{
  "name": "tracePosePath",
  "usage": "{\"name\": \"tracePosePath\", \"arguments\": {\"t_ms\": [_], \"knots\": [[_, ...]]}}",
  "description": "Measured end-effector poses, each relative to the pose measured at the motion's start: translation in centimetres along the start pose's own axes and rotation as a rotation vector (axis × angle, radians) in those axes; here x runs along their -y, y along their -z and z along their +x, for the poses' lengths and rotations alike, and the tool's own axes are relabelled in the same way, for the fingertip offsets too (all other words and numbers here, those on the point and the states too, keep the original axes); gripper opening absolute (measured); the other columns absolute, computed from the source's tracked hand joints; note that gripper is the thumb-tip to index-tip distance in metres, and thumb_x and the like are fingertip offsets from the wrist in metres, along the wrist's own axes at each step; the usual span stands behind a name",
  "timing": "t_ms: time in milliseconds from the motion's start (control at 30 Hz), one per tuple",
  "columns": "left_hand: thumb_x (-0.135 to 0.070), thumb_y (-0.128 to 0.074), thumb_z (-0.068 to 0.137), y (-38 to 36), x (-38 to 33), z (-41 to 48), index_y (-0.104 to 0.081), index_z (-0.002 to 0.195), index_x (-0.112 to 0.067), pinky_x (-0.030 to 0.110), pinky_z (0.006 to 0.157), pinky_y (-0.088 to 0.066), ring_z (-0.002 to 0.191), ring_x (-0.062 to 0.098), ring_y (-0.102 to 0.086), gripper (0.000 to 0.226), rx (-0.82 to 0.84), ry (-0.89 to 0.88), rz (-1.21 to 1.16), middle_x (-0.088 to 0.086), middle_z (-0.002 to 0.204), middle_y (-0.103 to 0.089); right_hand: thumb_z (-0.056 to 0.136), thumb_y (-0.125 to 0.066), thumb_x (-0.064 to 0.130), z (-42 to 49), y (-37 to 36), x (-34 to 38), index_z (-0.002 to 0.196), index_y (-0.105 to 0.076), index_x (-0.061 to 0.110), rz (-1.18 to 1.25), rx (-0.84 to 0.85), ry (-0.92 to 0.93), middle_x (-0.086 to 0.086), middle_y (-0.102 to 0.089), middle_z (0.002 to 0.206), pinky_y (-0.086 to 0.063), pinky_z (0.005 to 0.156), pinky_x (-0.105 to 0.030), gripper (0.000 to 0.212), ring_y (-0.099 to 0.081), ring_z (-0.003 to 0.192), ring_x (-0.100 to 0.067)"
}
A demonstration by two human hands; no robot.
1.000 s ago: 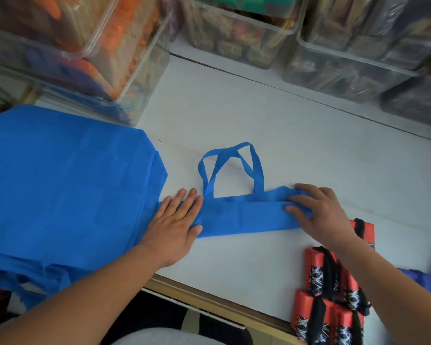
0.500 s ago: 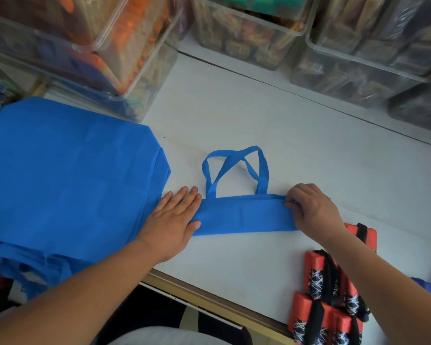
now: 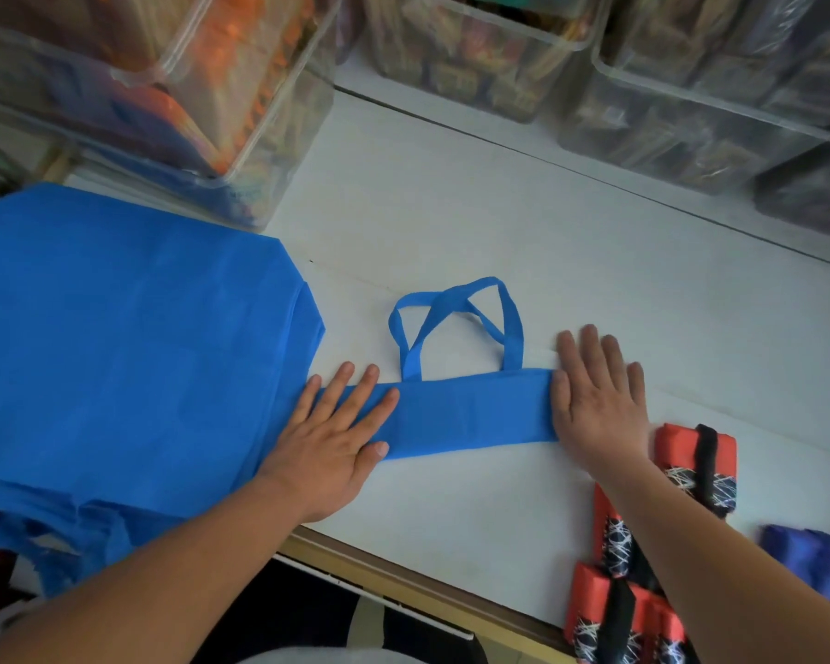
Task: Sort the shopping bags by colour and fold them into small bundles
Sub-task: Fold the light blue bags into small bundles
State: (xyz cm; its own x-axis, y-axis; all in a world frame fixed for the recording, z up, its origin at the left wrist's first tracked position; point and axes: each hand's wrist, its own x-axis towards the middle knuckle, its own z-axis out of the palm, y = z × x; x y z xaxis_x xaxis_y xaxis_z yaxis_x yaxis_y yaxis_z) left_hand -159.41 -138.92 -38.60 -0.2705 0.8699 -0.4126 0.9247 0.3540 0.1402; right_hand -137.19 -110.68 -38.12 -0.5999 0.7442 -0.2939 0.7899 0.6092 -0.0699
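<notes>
One blue bag [image 3: 470,416] lies near the middle of the white surface [image 3: 499,208], folded into a long narrow strip with its two handle loops [image 3: 456,318] crossing on the far side. Two hands work it. The left hand [image 3: 327,438] presses flat on the strip's left end with fingers straight and spread, and the right hand [image 3: 595,400] lies flat with straight fingers at the right end, its thumb side touching the fabric. To the left sits one pile of unfolded blue bags [image 3: 130,352]; how many layers it holds cannot be told, and its near edge hangs over the surface. At near right lie at least four red bundles [image 3: 691,462] with black straps, partly hidden by the right forearm and cut off by the frame. One purple piece of fabric [image 3: 815,563] shows at the right edge. Along the far side stand about four clear bins [image 3: 691,112], all cropped. The left one holds orange and blue items, and the others hold dark, blurred contents.
</notes>
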Motion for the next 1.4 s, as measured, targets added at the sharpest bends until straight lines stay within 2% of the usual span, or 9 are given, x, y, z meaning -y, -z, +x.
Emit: {"name": "tracePosePath", "arguments": {"t_ms": [333,533,700,767,900,1067,1233,1333,1400], "knots": [[-0.062,-0.007,0.103,0.2,-0.4,0.2,0.026,0.155,-0.039,0.053,0.122,0.016,0.148,0.022,0.038,0.066,0.046,0.02,-0.065,-0.008,0.162,0.038,0.104,-0.003,0.048,1.5,1.4,1.8,0.161,0.014,0.034,-0.225,0.091,-0.103,-0.006,0.022,0.169,0.011,0.122,-0.058,0.06,0.022,0.155,-0.027],[-0.063,-0.008,0.103,-0.4,-2.1,0.1,0.015,0.16,-0.037,0.053,0.122,0.012,0.152,0.025,0.03,0.066,-0.01,0.125,-0.129,-0.006,0.166,0.031,0.103,-0.041,0.037,-3.1,3.0,9.3,0.158,-0.029,0.008,0.196,-0.348,-0.101,-0.019,-0.009,0.169,-0.01,0.126,-0.051,0.064,-0.006,0.157,-0.036],[-0.072,-0.026,0.097,0.3,-3.7,0.0,0.027,0.156,-0.034,0.052,0.121,0.019,0.146,0.025,0.041,0.088,0.024,0.14,-0.259,-0.004,0.159,0.044,0.104,-0.039,0.051,-6.8,-1.7,14.3,0.156,-0.04,0.02,0.426,0.029,-0.042,0.001,-0.008,0.171,-0.023,0.125,-0.046,0.06,0.0,0.158,-0.02],[-0.063,-0.043,0.095,0.6,-2.4,-0.5,0.012,0.162,-0.03,0.053,0.125,0.008,0.152,0.025,0.031,0.093,0.019,0.055,-0.273,-0.002,0.165,0.033,0.098,-0.041,0.059,-6.2,-2.4,14.1,0.149,-0.051,0.019,0.36,-0.054,0.025,-0.005,-0.023,0.168,-0.028,0.121,-0.052,0.066,-0.015,0.157,-0.028],[-0.033,-0.049,0.081,0.0,1.4,-2.5,-0.048,0.148,-0.011,0.051,0.115,-0.04,0.15,0.032,-0.034,0.07,-0.159,-0.174,-0.314,0.009,0.162,-0.037,0.089,-0.032,0.078,-4.6,-1.6,13.5,0.153,-0.044,0.031,0.22,0.005,0.092,0.002,-0.017,0.17,-0.017,0.125,-0.046,0.08,-0.009,0.157,-0.023],[-0.031,-0.053,0.088,2.2,2.4,-3.1,-0.062,0.132,-0.018,0.039,0.098,-0.055,0.127,0.023,-0.059,0.047,-0.278,-0.223,-0.528,-0.001,0.135,-0.066,0.087,-0.031,0.082,-4.1,-0.2,13.8,0.154,-0.04,0.036,0.284,0.135,0.065,0.011,-0.008,0.171,-0.009,0.127,-0.041,0.082,0.001,0.157,-0.014],[-0.052,-0.067,0.091,7.8,2.2,-3.2,-0.065,0.108,-0.029,0.031,0.069,-0.048,0.082,0.014,-0.062,0.029,-0.328,-0.111,-0.616,-0.009,0.088,-0.068,0.094,-0.014,0.073,-5.9,1.5,14.7,0.146,-0.051,0.04,0.622,0.305,0.065,0.02,-0.017,0.165,-0.004,0.127,-0.035,0.071,-0.003,0.156,-0.006],[-0.065,-0.065,0.084,10.4,1.7,-2.9,-0.06,0.101,-0.034,0.03,0.063,-0.046,0.071,0.01,-0.056,0.036,-0.332,-0.064,-0.617,-0.015,0.073,-0.06,0.094,-0.016,0.068,-8.7,2.5,15.4,0.139,-0.032,0.056,0.888,0.428,-0.003,0.035,-0.016,0.154,0.003,0.124,-0.023,0.049,0.002,0.15,0.009],[-0.065,-0.068,0.082,12.3,0.8,-2.1,-0.061,0.101,-0.034,0.027,0.063,-0.043,0.068,0.006,-0.052,0.037,-0.303,-0.064,-0.63,-0.02,0.069,-0.054,0.087,-0.02,0.082,-10.7,1.7,15.0,0.144,-0.029,0.055,1.037,0.468,-0.116,0.036,-0.018,0.154,0.001,0.126,-0.027,0.063,0.001,0.149,0.008]]}}
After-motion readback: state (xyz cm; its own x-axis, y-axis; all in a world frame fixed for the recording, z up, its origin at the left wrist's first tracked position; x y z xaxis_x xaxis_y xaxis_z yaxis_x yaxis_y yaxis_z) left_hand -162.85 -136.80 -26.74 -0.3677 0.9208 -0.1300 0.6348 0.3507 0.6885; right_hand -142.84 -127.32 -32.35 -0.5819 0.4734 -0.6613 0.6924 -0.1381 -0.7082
